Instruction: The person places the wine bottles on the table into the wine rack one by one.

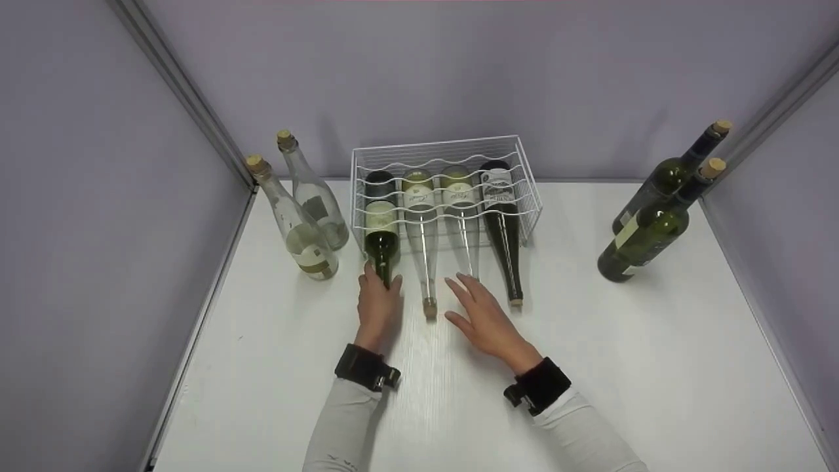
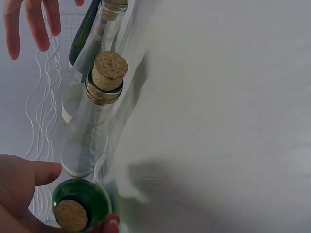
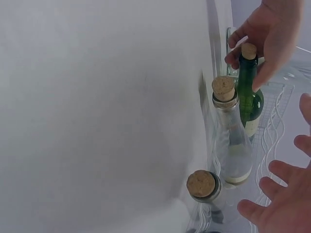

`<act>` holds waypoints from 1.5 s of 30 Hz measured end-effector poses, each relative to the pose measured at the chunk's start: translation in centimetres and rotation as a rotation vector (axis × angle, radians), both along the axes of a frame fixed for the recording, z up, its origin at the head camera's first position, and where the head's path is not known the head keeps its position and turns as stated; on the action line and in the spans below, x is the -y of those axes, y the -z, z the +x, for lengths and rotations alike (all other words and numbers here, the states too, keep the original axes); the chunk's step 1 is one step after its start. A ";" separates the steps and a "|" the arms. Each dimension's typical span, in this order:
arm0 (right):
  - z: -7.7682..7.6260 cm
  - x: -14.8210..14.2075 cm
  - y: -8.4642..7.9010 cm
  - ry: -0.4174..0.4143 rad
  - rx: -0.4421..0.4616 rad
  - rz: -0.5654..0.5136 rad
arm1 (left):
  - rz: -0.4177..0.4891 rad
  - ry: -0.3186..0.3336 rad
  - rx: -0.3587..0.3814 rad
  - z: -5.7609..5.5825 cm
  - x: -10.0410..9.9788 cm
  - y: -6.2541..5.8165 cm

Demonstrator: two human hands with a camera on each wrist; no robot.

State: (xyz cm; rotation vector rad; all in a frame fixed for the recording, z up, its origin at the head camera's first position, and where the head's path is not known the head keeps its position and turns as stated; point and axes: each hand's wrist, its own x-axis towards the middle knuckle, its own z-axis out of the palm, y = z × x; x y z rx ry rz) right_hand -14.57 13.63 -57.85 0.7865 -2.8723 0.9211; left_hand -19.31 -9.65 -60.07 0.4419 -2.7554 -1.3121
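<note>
A white wire rack (image 1: 446,143) holds several corked bottles lying with their necks toward me. My left hand (image 1: 379,305) is around the neck of the green bottle (image 1: 381,246) in the leftmost slot. Its thumb and fingers stand spread on either side, wider than the neck; contact is unclear. In the right wrist view, the cork (image 3: 249,51) shows between that hand's thumb and fingers. My right hand (image 1: 486,321) has its fingers spread and holds nothing. It hovers by the neck of the third bottle, a clear one (image 1: 461,229), hiding its end.
Beside my left hand lies another clear bottle (image 1: 423,242); a dark bottle (image 1: 503,229) lies rightmost. Two clear corked bottles, one in front (image 1: 298,233), stand left of the rack. Two dark green ones, one nearer (image 1: 645,229), stand right. Walls enclose the white table (image 1: 655,367).
</note>
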 end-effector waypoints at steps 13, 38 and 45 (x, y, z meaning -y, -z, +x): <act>0.3 -4.0 -0.6 0.093 0.008 -0.055 | -0.178 0.108 -0.119 1.8 -0.8 -1.7; 0.2 -12.5 -0.1 0.367 0.160 -0.226 | -0.057 0.464 -0.146 3.6 -4.4 -3.5; 0.3 -14.8 0.2 0.499 0.223 -0.349 | -0.114 0.565 -0.158 3.6 -5.8 -3.2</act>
